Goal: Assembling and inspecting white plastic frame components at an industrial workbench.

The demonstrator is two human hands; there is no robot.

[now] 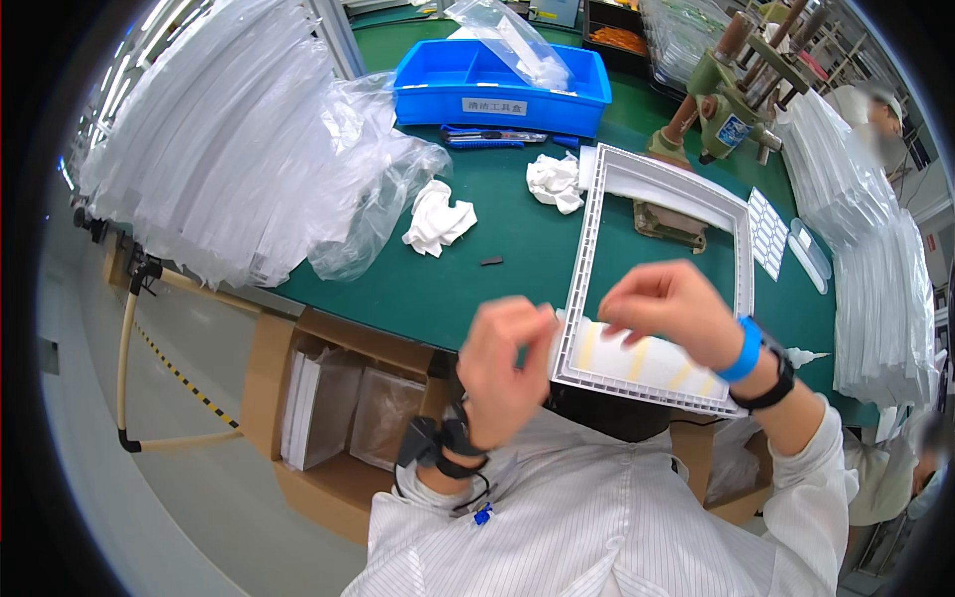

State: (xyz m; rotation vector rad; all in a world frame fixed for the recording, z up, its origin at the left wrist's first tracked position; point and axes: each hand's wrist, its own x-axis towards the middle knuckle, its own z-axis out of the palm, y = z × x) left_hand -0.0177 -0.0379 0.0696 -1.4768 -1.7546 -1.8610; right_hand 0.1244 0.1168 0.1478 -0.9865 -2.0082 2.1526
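Observation:
A white rectangular plastic frame [744, 269] with ribbed edges lies at the table's near edge. Across its near end is a white sheet [637, 366] with pale yellow strips. My left hand [505, 363] hovers by the frame's near left corner, thumb and fingers drawn together. Over the frame's opening hangs my right hand [671, 308], its fingers bent into a pinch. Both hands are slightly blurred, and whatever they may pinch is too small to make out. A small dark piece [491, 261] rests on the green table [398, 303] left of the frame.
Crumpled white cloths [438, 219] lie near a blue divided bin [497, 104] and a cutter knife [492, 137]. Bagged sheets [219, 139] are stacked at left, others [880, 289] at right. A green press [721, 99] stands behind the frame. Below is an open carton [269, 398].

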